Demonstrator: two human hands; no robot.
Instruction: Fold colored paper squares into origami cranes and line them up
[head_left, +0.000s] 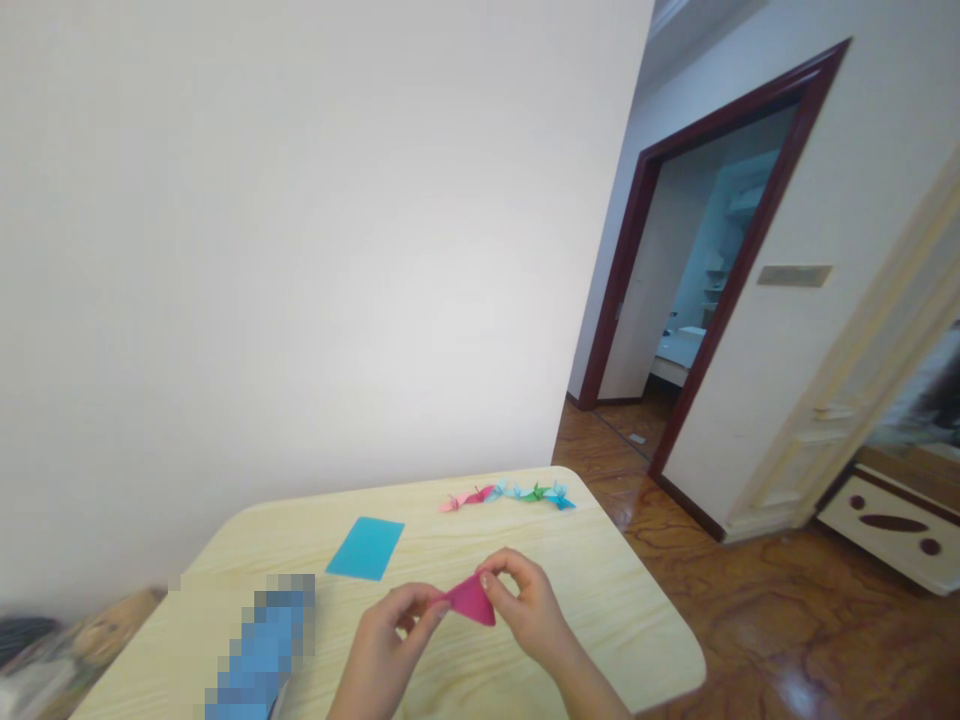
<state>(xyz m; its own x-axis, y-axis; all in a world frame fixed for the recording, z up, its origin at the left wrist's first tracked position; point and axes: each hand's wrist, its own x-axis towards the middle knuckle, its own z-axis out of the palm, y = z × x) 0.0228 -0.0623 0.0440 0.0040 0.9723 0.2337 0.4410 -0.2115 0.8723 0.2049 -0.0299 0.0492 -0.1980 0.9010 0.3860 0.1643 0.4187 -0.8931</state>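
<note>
A folded piece of magenta paper point(474, 603), roughly triangular, is held up over the table between my two hands. My left hand point(401, 625) pinches its left corner between thumb and fingertips. At its upper right edge, my right hand point(521, 600) grips it with thumb and forefinger. A flat blue sheet of paper point(366, 548) lies on the table beyond my left hand. Farther back stands a row of several small folded paper cranes point(536, 493) in pink, magenta, light blue, green and blue.
The pale wood-grain table point(600, 580) has rounded corners and stands near a white wall point(300, 250). A blurred-out blue object point(259, 650) lies at its left front. A doorway with a dark red frame point(630, 260) opens at the right, above a brown floor point(780, 610).
</note>
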